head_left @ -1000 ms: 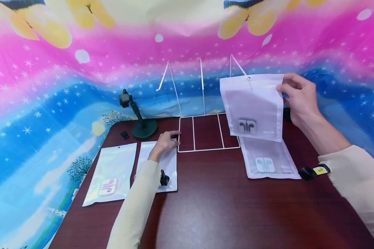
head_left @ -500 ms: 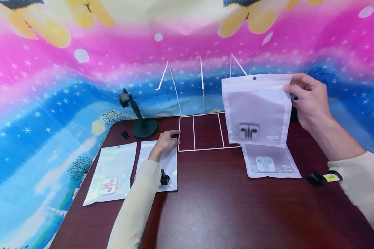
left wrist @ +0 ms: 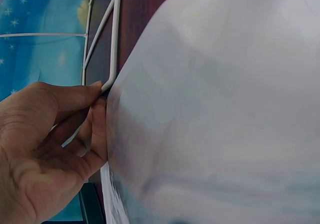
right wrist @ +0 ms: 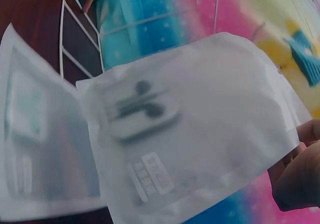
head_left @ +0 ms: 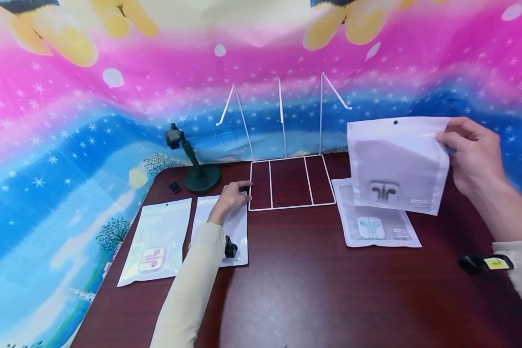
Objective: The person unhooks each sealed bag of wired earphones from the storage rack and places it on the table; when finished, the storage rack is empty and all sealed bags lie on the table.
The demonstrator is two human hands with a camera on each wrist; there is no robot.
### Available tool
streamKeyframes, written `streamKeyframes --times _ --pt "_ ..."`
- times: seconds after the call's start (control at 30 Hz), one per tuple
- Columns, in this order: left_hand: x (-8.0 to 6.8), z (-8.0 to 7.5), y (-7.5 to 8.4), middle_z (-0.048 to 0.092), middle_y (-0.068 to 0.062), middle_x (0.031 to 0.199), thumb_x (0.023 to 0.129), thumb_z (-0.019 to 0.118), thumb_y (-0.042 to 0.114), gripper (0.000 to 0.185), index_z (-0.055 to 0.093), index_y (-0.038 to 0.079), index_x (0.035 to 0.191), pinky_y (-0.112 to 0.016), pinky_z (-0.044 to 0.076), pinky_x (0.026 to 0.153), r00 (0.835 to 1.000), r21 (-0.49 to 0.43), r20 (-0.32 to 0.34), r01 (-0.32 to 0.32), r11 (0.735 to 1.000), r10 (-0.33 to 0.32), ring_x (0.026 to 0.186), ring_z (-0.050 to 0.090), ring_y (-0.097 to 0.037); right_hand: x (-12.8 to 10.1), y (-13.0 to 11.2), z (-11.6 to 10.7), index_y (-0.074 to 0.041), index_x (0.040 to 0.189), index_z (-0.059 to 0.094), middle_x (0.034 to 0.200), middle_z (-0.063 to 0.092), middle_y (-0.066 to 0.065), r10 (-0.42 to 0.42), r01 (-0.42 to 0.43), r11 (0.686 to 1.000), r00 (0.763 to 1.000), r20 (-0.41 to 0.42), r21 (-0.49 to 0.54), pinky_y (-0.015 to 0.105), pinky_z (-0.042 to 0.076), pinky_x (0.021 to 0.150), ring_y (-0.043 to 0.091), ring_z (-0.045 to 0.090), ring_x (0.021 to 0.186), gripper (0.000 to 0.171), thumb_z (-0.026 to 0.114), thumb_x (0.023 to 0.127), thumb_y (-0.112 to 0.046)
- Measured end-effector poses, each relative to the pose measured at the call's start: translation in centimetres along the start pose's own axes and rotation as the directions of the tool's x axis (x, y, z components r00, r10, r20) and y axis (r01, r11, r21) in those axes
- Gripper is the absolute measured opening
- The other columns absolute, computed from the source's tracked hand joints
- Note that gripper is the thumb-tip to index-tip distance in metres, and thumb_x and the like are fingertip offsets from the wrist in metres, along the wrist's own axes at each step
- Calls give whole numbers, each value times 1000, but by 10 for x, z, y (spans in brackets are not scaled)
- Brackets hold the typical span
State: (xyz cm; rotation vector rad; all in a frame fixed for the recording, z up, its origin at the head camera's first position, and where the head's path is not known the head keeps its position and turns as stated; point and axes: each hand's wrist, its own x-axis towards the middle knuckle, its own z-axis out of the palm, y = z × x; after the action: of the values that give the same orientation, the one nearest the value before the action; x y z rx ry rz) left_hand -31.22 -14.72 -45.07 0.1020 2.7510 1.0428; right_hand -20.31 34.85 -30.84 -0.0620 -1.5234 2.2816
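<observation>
My right hand pinches the top right corner of a frosted white zip bag, held up off the table with a cased pair of black earphones inside. Below and partly behind it lies another frosted bag with mint-green earphones. The white wire rack stands at the table's back, its prongs bare. With thumb and fingertips, my left hand grips the rack's near left corner, also seen in the left wrist view as a bent white wire. That hand is over a white bag lying flat.
A white bag with pink earphones lies at the far left. Behind it stand a dark round-based stand and a small black square. A colourful printed cloth hangs close behind the table.
The bag with black earphones has come off the rack's right prong and moved right and slightly down with my right hand. My left hand stays at the rack's corner.
</observation>
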Motion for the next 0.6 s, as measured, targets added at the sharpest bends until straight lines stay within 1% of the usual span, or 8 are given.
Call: streamKeyframes --times 0.07,0.17,0.2,0.3,0.37,0.43,0.53,0.6 --pt "0 0 0 52 -17 154 99 67 10 51 60 18 148 -50 43 115 1000 0 -1 -1 1000 1 137 49 -32 0 0 -12 -4 102 79 85 72 0 5 -5 1000 1000 -19 -9 22 55 53 12 67 71 21 73 90 11" --pt "0 -1 0 53 -17 153 98 67 9 51 60 18 148 -50 42 115 1000 0 -6 -2 1000 2 140 47 -32 -1 0 -31 -5 103 79 90 70 -2 16 -18 998 999 -38 -59 21 55 55 11 65 73 18 74 91 7" --pt "0 -1 0 53 -17 153 98 67 9 51 60 18 148 -51 42 115 1000 0 -7 -1 1000 1 139 47 -32 0 -1 -37 -5 101 78 88 68 -2 19 -22 998 999 -41 -58 21 55 55 11 63 71 17 73 91 8" --pt "-1 -1 0 53 -17 153 98 68 9 51 60 18 147 -51 42 116 1000 3 -12 2 1000 -2 137 49 -32 4 -4 -54 -4 97 79 86 68 -1 41 -42 999 999 -31 -23 22 55 53 11 64 66 20 68 93 12" --pt "-1 -2 -1 53 -17 153 98 68 9 51 60 18 148 -51 42 115 1000 3 -13 6 1000 -6 135 49 -32 7 -7 -64 -4 94 78 82 68 0 46 -46 999 999 -17 10 22 55 52 11 65 62 25 63 94 15" --pt "-1 -2 -2 52 -17 153 98 68 9 51 60 18 148 -51 42 116 1000 1 -14 9 1000 -9 135 49 -33 10 -10 -75 -7 92 79 84 71 -1 58 -58 998 998 6 2 22 54 52 10 68 63 29 59 97 14" --pt "-2 -2 -2 52 -18 153 98 68 9 51 60 18 148 -51 43 115 1000 -8 -15 17 1000 -17 129 53 -33 15 -16 -88 -12 91 79 85 72 -5 96 -92 993 993 63 -69 20 54 53 7 69 66 34 55 101 10" --pt "-2 -2 -3 53 -18 153 98 68 9 51 60 18 148 -51 43 114 1000 -8 -16 20 1000 -20 124 55 -32 20 -19 -100 -18 92 80 86 72 -9 133 -115 979 985 106 -168 19 54 53 5 69 68 37 53 103 6"
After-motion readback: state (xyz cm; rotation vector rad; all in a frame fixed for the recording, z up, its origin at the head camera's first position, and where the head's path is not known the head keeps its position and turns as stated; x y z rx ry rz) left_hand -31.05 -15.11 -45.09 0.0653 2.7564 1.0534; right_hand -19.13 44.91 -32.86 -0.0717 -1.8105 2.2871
